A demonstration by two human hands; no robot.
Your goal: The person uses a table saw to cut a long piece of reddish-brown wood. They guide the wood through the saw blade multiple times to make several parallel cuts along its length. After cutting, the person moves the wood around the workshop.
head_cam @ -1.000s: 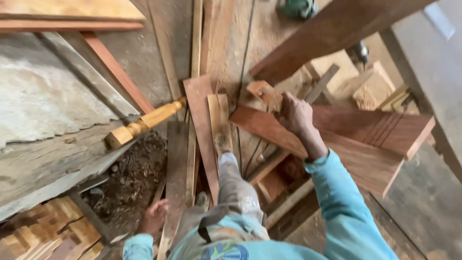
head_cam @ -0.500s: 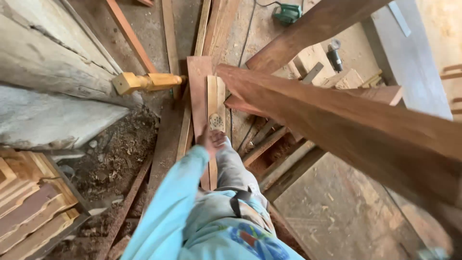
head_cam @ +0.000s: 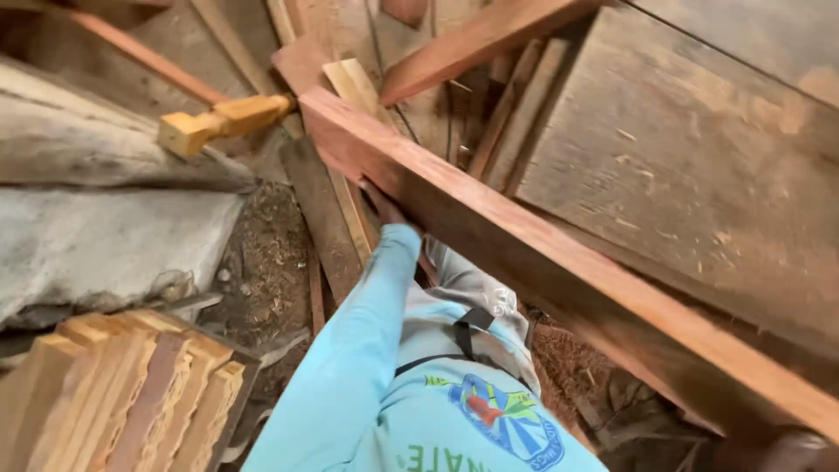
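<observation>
At the far left, well apart from the fingers, a stack of pale moulded strips (head_cam: pixel 114 393) and a yellowish turned wooden piece (head_cam: pixel 223 118) are lying. The left hand (head_cam: pixel 384 205) is being pressed against the underside of a long reddish plank (head_cam: pixel 524 236); whether its fingers are curled or apart cannot be told. The plank is best being steadied near its low end. The right hand is not being shown. Sawdust-strewn floor (head_cam: pixel 271 262) and scattered boards are surrounding everything.

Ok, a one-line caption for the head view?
Left hand under a long reddish plank, above scrap boards and a yellow turned leg.
</observation>
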